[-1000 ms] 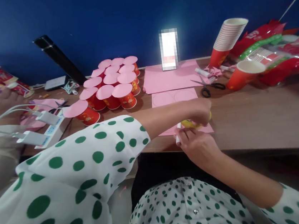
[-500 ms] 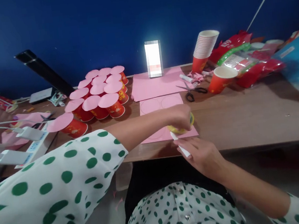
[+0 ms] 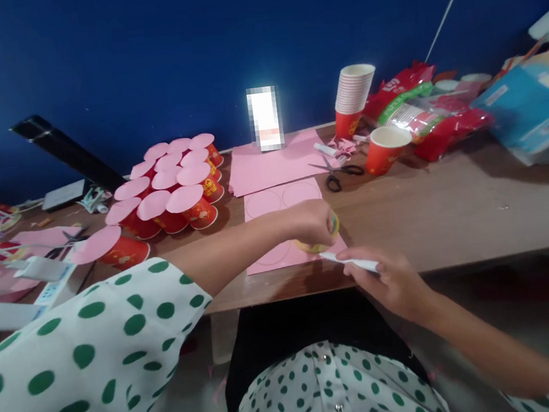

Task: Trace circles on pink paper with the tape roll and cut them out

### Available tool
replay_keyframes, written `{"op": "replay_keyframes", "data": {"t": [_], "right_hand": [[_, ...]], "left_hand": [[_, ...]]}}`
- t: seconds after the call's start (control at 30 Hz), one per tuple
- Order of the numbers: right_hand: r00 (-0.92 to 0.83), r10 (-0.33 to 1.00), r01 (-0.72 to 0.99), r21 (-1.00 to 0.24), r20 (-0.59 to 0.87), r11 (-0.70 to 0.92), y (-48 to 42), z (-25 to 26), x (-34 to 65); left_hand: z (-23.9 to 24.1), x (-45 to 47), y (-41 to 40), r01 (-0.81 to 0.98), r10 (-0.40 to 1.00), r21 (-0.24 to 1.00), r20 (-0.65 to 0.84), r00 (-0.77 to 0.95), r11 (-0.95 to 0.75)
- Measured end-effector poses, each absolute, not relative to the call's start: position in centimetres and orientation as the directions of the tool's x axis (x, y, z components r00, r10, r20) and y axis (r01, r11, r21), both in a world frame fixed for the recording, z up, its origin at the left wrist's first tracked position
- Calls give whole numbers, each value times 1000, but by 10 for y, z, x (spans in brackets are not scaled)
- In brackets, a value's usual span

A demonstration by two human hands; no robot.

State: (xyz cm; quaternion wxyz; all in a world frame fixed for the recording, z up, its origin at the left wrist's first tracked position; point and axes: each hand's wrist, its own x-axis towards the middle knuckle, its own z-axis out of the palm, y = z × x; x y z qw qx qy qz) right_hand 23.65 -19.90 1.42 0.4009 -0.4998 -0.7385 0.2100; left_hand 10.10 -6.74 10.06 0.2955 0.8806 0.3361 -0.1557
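A sheet of pink paper (image 3: 262, 230) lies at the table's front edge, with circles drawn on it. My left hand (image 3: 312, 221) is closed on a yellow roll of tape (image 3: 335, 225) that rests flat on the sheet's lower right part. Most of the roll is hidden behind the fingers. In my right hand (image 3: 394, 278) is a white pen (image 3: 363, 264), held in a pinch and slanting to the left. Its tip is at the roll's near edge; whether it touches the paper I cannot tell.
Red paper cups (image 3: 201, 216) topped with pink discs stand in rows to the left. Behind the sheet are more pink paper (image 3: 241, 170) and a glowing phone (image 3: 265, 118). Scissors (image 3: 334, 181), a single cup (image 3: 383, 159) and a cup stack (image 3: 352, 101) are to the right.
The pen has swung to a flatter slant, and my right hand has moved rightward round the roll. My left hand stays on the roll of tape. The whole view has shifted slightly.
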Motion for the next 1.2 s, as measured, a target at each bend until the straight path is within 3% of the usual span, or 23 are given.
{"op": "replay_keyframes", "data": {"t": [0.23, 0.4, 1.0, 1.2], "right_hand": [[-81, 972, 540, -809, 222, 230, -197, 13, 249], [1, 985, 491, -858, 171, 148, -194, 10, 256], [282, 935, 403, -911, 215, 88, -191, 7, 252], [255, 936, 463, -880, 242, 101, -191, 6, 251]], "left_hand": [[98, 99, -65, 656, 468, 489, -462, 754, -575], [101, 100, -66, 671, 468, 474, -484, 739, -570], [99, 100, -65, 668, 461, 485, -485, 743, -565], [98, 100, -65, 670, 478, 466, -472, 741, -578]]}}
